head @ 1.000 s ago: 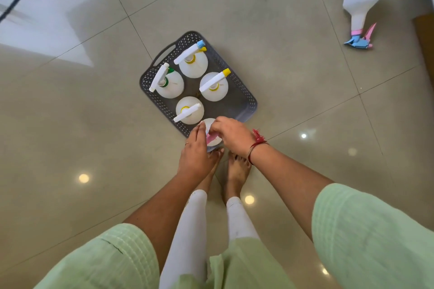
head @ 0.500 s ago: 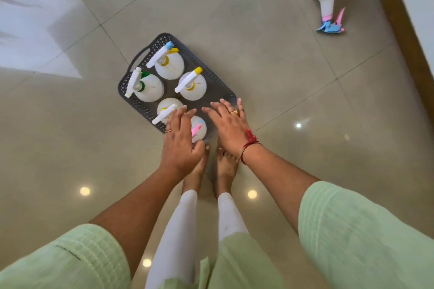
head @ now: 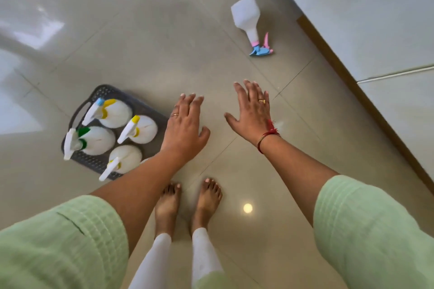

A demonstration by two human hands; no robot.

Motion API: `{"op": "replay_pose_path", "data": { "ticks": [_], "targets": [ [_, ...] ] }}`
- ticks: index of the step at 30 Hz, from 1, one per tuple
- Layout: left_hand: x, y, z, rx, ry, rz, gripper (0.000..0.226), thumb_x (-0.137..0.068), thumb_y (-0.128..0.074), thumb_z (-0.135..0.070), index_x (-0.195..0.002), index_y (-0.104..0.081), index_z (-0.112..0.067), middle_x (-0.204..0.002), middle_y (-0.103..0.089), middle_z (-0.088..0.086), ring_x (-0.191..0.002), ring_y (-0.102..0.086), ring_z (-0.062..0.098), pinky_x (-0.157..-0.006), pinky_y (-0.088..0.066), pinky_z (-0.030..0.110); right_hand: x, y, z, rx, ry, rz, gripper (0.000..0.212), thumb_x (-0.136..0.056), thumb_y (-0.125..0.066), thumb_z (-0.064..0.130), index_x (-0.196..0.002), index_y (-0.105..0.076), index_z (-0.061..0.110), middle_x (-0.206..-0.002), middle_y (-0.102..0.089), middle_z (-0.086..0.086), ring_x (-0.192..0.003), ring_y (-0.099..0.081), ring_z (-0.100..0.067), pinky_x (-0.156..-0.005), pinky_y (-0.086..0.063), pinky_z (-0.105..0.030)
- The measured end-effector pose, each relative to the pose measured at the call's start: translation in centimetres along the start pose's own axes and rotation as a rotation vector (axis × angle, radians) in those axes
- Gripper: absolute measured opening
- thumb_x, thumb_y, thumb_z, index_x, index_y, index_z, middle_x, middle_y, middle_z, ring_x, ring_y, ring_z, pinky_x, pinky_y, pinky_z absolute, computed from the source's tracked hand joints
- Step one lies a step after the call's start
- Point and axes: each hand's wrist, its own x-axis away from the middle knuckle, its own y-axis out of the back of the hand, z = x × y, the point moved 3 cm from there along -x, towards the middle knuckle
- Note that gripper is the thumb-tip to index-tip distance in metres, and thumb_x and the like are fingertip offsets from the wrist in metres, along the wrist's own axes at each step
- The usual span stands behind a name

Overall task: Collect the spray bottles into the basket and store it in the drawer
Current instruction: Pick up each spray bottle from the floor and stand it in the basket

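A dark grey perforated basket (head: 103,90) stands on the floor at the left, holding several upright white spray bottles (head: 116,114) with white, yellow, green and blue triggers. My left forearm hides its near right corner. One more white spray bottle (head: 247,15) with a blue and pink trigger lies on its side on the floor, far right of the basket. My left hand (head: 184,128) hovers flat and open just right of the basket. My right hand (head: 252,110) is also open, fingers spread, between the basket and the lying bottle, holding nothing.
The floor is glossy beige tile (head: 164,37). A white cabinet front (head: 375,19) with a brown wooden base strip (head: 366,98) runs along the right side. My bare feet (head: 187,199) stand below the hands.
Both hands have let go of the bottle set in the basket's near corner and moved right, away from the basket. The view has swung right, so the lying bottle is closer.
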Motion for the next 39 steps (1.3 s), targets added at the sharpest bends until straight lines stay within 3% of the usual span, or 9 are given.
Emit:
{"op": "replay_pose_path", "data": {
  "ticks": [5,12,21,24,27,29,32,36,39],
  "targets": [
    [-6.3,-2.9,0.7,-0.076,-0.06,0.023,0.063,-0.088,-0.053,-0.023,-0.144,-0.025,-0.013,-0.153,-0.024,0.012,-0.146,-0.011,0.03,-0.119,-0.014,0.039,-5.9,-0.5,-5.4,0.1,0.031,0.005,0.085,-0.083,-0.053,0.06,-0.151,-0.017,0.022,-0.16,-0.014,-0.01,-0.149,-0.006,-0.03,-0.12,-0.001,-0.048],
    [-18.1,-9.0,3.0,-0.122,-0.11,-0.012,0.062,-0.087,-0.053,-0.021,-0.143,-0.029,-0.01,-0.149,-0.029,0.014,-0.145,-0.013,0.032,-0.119,-0.017,0.041,-15.4,-4.7,-11.7,0.1,-0.053,-0.132,0.087,-0.081,-0.059,0.055,-0.15,-0.02,0.019,-0.159,-0.018,-0.01,-0.148,-0.013,-0.03,-0.12,-0.009,-0.048],
    [-26.1,-13.7,6.1,-0.169,-0.174,-0.024,0.06,-0.085,-0.056,-0.021,-0.14,-0.033,-0.01,-0.146,-0.033,0.014,-0.145,-0.014,0.032,-0.114,-0.025,0.044,-23.9,-9.0,-16.4,0.109,-0.131,-0.048,0.103,-0.08,-0.063,0.054,-0.153,0.002,0.021,-0.161,-0.015,-0.006,-0.149,-0.011,-0.027,-0.121,-0.008,-0.047],
    [-26.5,-14.3,6.8,-0.168,-0.163,-0.004,0.06,-0.085,-0.055,-0.021,-0.14,-0.033,-0.011,-0.146,-0.034,0.013,-0.145,-0.015,0.032,-0.115,-0.024,0.043,-24.6,-9.4,-16.4,0.17,-0.073,-0.07,0.104,-0.079,-0.064,0.051,-0.153,0.002,0.021,-0.154,-0.032,-0.01,-0.142,-0.029,-0.03,-0.118,-0.018,-0.044],
    [-26.2,-14.3,7.3,-0.167,-0.168,0.007,0.059,-0.085,-0.055,-0.021,-0.14,-0.035,-0.011,-0.145,-0.035,0.013,-0.145,-0.015,0.031,-0.116,-0.024,0.043,-24.3,-9.2,-15.7,0.298,-0.006,-0.142,0.099,-0.081,-0.062,0.048,-0.153,0.002,0.024,-0.126,-0.057,-0.017,-0.119,-0.05,-0.034,-0.108,-0.032,-0.041],
    [-25.4,-13.9,7.4,-0.16,-0.153,0.011,0.058,-0.085,-0.055,-0.021,-0.14,-0.035,-0.012,-0.146,-0.034,0.012,-0.145,-0.015,0.03,-0.115,-0.025,0.043,-23.5,-9.8,-14.8,0.375,0.023,-0.17,0.084,-0.088,-0.056,0.035,-0.153,-0.003,0.026,-0.121,-0.06,-0.017,-0.12,-0.049,-0.037,-0.11,-0.029,-0.041],
    [-22.7,-13.0,7.4,-0.135,-0.077,0.042,0.054,-0.085,-0.054,-0.021,-0.137,-0.039,-0.013,-0.145,-0.033,0.012,-0.141,-0.021,0.03,-0.113,-0.027,0.04,-21.2,-11.2,-13.1,0.383,0.038,-0.108,0.064,-0.09,-0.048,0.018,-0.148,-0.025,0.028,-0.127,-0.056,-0.012,-0.126,-0.042,-0.038,-0.107,-0.029,-0.042],
    [-17.1,-12.7,6.8,-0.093,-0.007,0.094,0.05,-0.085,-0.052,-0.02,-0.133,-0.042,-0.014,-0.147,-0.03,0.012,-0.137,-0.026,0.03,-0.109,-0.03,0.039,-16.1,-11.6,-10.6,0.295,0.031,-0.117,0.042,-0.087,-0.051,0.027,-0.129,-0.051,0.023,-0.11,-0.058,-0.017,-0.106,-0.048,-0.034,-0.087,-0.038,-0.04],
    [-12.7,-11.5,6.2,-0.076,0.04,0.121,0.05,-0.085,-0.051,-0.018,-0.134,-0.04,-0.013,-0.148,-0.029,0.014,-0.136,-0.029,0.033,-0.108,-0.032,0.04,-11.8,-10.3,-8.4,0.214,-0.001,-0.102,0.034,-0.088,-0.049,0.03,-0.12,-0.057,0.02,-0.102,-0.058,-0.017,-0.099,-0.049,-0.034,-0.079,-0.04,-0.038]
  ]
}}
